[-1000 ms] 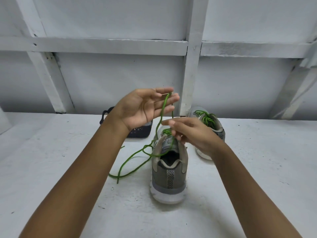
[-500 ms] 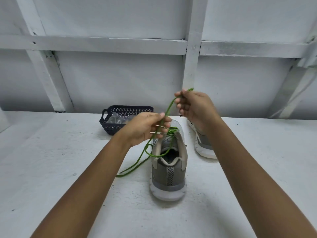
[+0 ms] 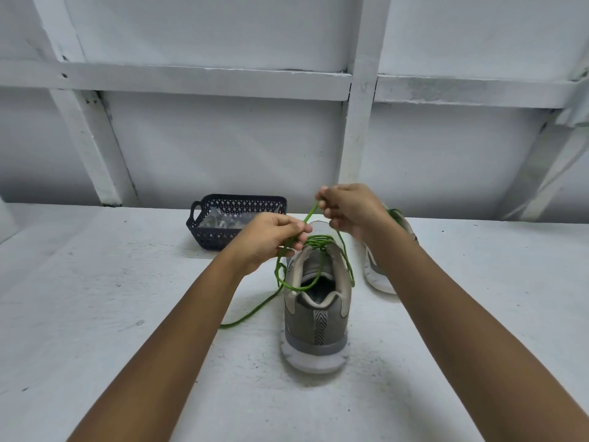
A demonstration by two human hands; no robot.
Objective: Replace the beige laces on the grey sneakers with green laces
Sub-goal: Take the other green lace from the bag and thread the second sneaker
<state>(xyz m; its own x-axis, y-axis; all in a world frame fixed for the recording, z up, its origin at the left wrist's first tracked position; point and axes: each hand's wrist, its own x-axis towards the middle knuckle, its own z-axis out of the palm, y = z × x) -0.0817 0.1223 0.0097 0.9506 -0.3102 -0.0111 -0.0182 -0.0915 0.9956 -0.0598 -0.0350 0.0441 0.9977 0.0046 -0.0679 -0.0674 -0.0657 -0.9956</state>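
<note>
Moved: right hand (image 3: 350, 212) has dipped slightly toward left hand (image 3: 271, 240).
Grips: both pinch green lace (image 3: 311, 212) (taut between them); grey sneaker (image 3: 315, 317) sits just beneath.
Risk: loose loop under left hand could snag, tightening unevenly.

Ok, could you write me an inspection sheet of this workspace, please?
Surface: white table, scuffed, with dark specks.
Job's things: near grey sneaker, heel toward camera, green lace partly threaded, tail loose on the table; second sneaker beyond it, partly hidden, green-laced.
Clutter: dark basket with clear wrapping inside; contents unclear.
Hands: left hand and right hand both pinch the lace above the sneaker.
Cables: nothing seen.
Surroundings: white panelled wall with beams.
</note>
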